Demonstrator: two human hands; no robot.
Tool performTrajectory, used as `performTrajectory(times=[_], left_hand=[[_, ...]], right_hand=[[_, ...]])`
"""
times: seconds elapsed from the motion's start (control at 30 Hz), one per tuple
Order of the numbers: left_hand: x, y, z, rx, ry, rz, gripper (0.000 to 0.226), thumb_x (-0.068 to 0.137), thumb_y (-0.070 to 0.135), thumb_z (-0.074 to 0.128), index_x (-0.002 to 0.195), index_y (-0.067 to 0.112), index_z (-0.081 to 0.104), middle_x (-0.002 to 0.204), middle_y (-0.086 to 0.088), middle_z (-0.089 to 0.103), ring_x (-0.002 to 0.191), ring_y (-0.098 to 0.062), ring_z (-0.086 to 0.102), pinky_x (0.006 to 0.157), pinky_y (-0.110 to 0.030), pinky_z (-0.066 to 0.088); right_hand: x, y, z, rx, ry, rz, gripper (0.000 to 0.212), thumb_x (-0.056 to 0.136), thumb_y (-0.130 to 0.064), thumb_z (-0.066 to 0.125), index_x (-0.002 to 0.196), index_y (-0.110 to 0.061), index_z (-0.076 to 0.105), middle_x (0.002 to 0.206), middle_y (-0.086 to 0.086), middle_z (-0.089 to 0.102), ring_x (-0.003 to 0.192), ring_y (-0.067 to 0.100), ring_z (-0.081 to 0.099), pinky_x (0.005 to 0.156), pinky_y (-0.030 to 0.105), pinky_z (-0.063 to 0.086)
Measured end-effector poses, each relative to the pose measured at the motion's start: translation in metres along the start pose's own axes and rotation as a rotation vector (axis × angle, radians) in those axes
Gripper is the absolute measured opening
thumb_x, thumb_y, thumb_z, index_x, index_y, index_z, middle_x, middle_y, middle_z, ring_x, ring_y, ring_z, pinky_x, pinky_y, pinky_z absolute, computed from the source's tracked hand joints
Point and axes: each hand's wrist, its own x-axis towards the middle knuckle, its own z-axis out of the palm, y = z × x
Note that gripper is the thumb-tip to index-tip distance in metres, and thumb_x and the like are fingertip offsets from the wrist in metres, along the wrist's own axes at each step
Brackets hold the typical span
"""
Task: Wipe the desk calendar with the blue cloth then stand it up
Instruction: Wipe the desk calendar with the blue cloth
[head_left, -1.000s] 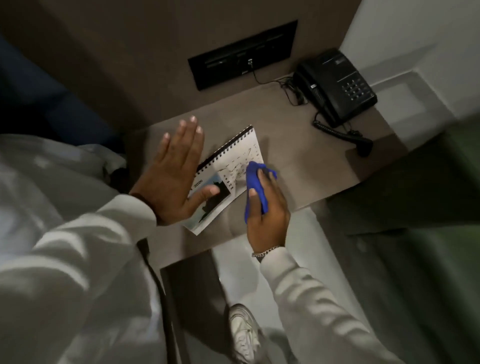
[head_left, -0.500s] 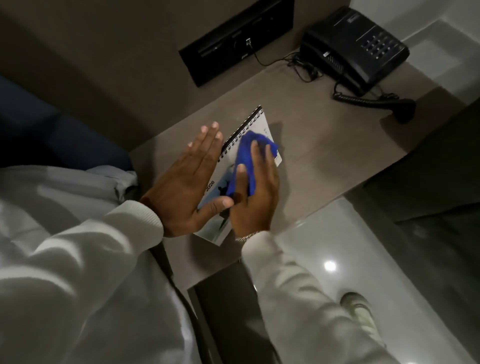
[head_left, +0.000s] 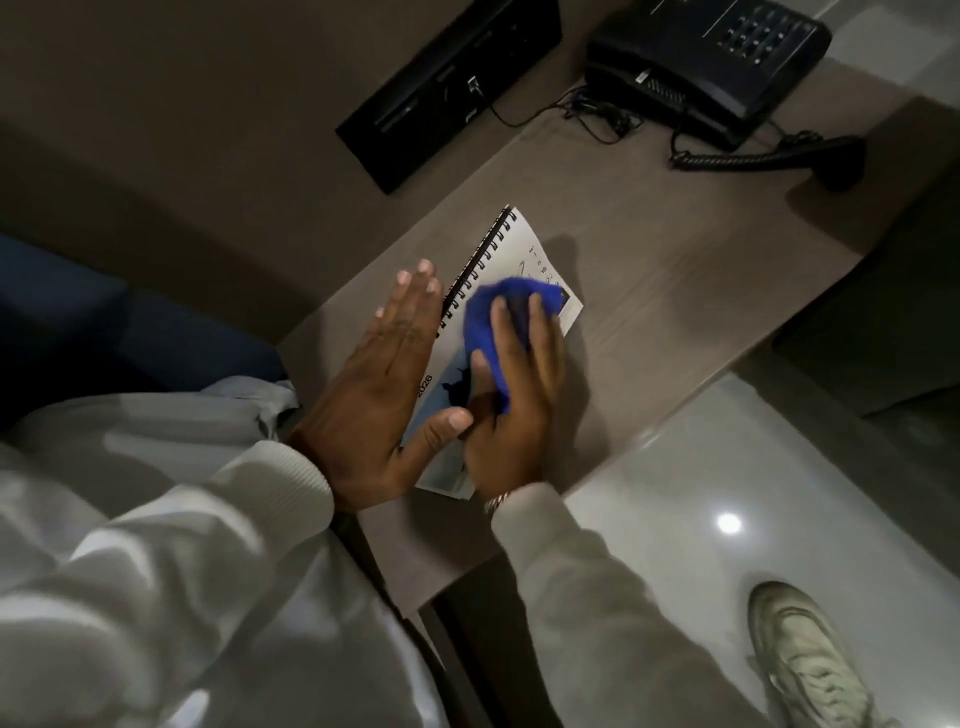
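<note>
A white spiral-bound desk calendar (head_left: 514, 254) lies flat on the brown desk (head_left: 675, 270), its black binding along the left edge. My left hand (head_left: 384, 384) rests flat with fingers together on the desk and the calendar's left side, the thumb pressing on the page. My right hand (head_left: 511, 410) presses a bunched blue cloth (head_left: 493, 317) onto the middle of the calendar. The hands cover most of the page; only the far corner with dates and the near corner show.
A black telephone (head_left: 706, 62) with a coiled cord and handset (head_left: 769, 158) sits at the desk's far right. A black socket panel (head_left: 452, 88) is set in the wall behind. The desk's front edge drops to a glossy floor (head_left: 727, 467) where my shoe (head_left: 810, 660) stands.
The right hand with the blue cloth slid from the calendar's right edge onto its middle and stays pressed there. The left hand has kept holding the calendar down. The camera moved closer.
</note>
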Motion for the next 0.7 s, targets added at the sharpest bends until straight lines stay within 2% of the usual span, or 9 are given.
performTrajectory(times=[0.13,0.23,0.3,0.37,0.47,0.53,0.63,0.7], left_hand=[[0.000,-0.001,0.001,0.006,0.002,0.007,0.096,0.090,0.069,0.023,0.153,0.005,-0.011,0.165,-0.012,-0.015,0.154,-0.022,-0.014,0.124,-0.055,0.008],[0.000,-0.002,0.001,0.019,0.009,0.026,0.097,0.090,0.070,0.023,0.153,0.006,-0.012,0.165,-0.010,-0.015,0.154,-0.023,-0.014,0.124,-0.054,0.008],[0.000,-0.002,0.001,0.032,0.017,0.041,0.097,0.090,0.069,0.025,0.153,0.002,-0.009,0.165,-0.014,-0.013,0.154,-0.026,-0.012,0.124,-0.056,0.008],[-0.001,-0.002,0.002,0.048,0.018,0.047,0.097,0.091,0.068,0.025,0.153,0.001,-0.007,0.165,-0.016,-0.012,0.154,-0.028,-0.012,0.124,-0.055,0.007],[0.000,-0.002,0.001,0.064,0.006,0.033,0.098,0.090,0.071,0.022,0.153,0.003,-0.009,0.165,-0.014,-0.013,0.154,-0.024,-0.014,0.126,-0.049,0.003],[0.001,-0.001,0.001,0.064,-0.003,0.029,0.097,0.089,0.071,0.021,0.154,0.005,-0.009,0.166,-0.014,-0.013,0.154,-0.023,-0.014,0.125,-0.050,0.004],[0.001,0.001,0.001,0.063,-0.011,0.023,0.098,0.089,0.071,0.021,0.154,0.003,-0.007,0.166,-0.016,-0.011,0.154,-0.025,-0.013,0.124,-0.056,0.006],[0.001,0.002,-0.001,0.061,-0.013,0.016,0.099,0.089,0.071,0.022,0.154,0.001,-0.005,0.166,-0.017,-0.010,0.154,-0.027,-0.012,0.123,-0.058,0.008]], right_hand=[[0.007,0.001,0.003,-0.016,0.055,0.115,0.048,0.101,-0.025,0.048,0.147,-0.024,0.036,0.160,0.008,0.033,0.151,0.030,0.024,0.121,0.054,0.028],[-0.033,0.006,0.004,-0.107,0.073,0.041,0.056,0.095,-0.014,0.061,0.144,-0.022,0.037,0.153,0.017,0.042,0.146,0.039,0.033,0.126,0.039,0.019],[-0.052,0.007,0.005,-0.097,0.059,0.035,0.054,0.093,-0.008,0.062,0.141,-0.018,0.039,0.151,0.020,0.042,0.144,0.045,0.032,0.127,0.034,0.013],[-0.053,0.008,0.004,-0.076,0.052,0.026,0.055,0.091,-0.004,0.062,0.140,-0.017,0.041,0.151,0.022,0.042,0.144,0.047,0.032,0.127,0.038,0.015],[-0.024,0.000,-0.001,-0.034,0.011,0.017,0.061,0.092,-0.004,0.062,0.143,-0.025,0.035,0.157,0.015,0.033,0.149,0.040,0.024,0.123,0.054,0.025],[0.005,-0.006,-0.001,0.017,0.011,0.016,0.056,0.098,-0.014,0.053,0.143,-0.034,0.026,0.160,0.011,0.028,0.151,0.036,0.020,0.123,0.052,0.023],[0.032,-0.009,-0.001,0.028,0.094,0.032,0.050,0.098,-0.015,0.054,0.141,-0.027,0.032,0.157,0.018,0.036,0.149,0.039,0.025,0.121,0.045,0.025],[0.027,-0.005,-0.002,0.001,0.097,0.105,0.049,0.097,-0.013,0.058,0.142,-0.021,0.039,0.153,0.020,0.042,0.145,0.041,0.033,0.118,0.045,0.028]])
